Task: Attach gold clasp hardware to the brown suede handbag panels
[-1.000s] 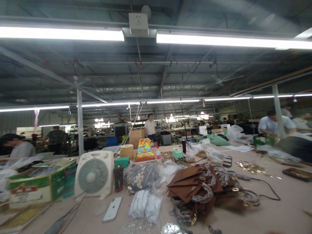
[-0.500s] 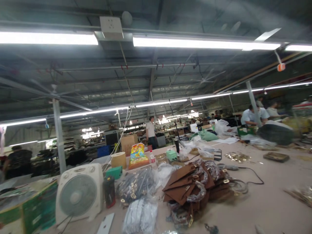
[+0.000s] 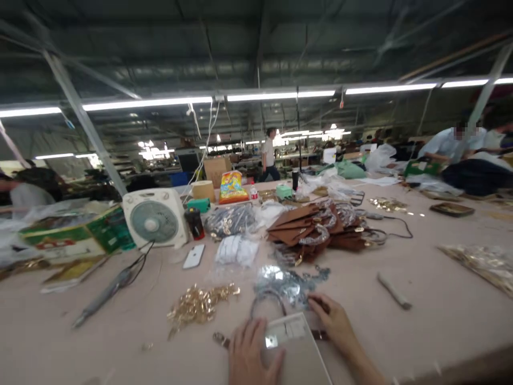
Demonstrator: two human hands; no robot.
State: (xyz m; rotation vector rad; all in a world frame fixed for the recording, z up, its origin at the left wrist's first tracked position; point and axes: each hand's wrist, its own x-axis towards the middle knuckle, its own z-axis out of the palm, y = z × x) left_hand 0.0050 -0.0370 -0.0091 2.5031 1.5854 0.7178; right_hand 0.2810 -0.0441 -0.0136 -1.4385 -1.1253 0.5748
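Low in the view, a pale flat bag-like piece (image 3: 298, 355) lies on the table, with a curved handle (image 3: 269, 293) beyond it and a dark strap with a metal end (image 3: 220, 339) poking out at the left. My left hand (image 3: 250, 353) rests on its left side, fingers stretched out flat. Beyond its right edge, my right hand (image 3: 334, 323) has thumb and fingers drawn together at the rim of a pile of small grey pieces in clear plastic (image 3: 286, 282). What these fingertips hold, if anything, is too blurred to make out. Loose gold metal fittings (image 3: 200, 305) lie to the left.
Brown bag pieces with wrapped handles (image 3: 298, 224) are heaped behind. A box fan (image 3: 156, 218), a phone (image 3: 194, 256) and a corded hand tool (image 3: 102, 297) stand or lie at left. A grey rod-like object (image 3: 394, 291) lies at right. Other people work farther back.
The view has tipped downward, so the near table and both my hands now show. A person in the background has shifted to the right in the picture.
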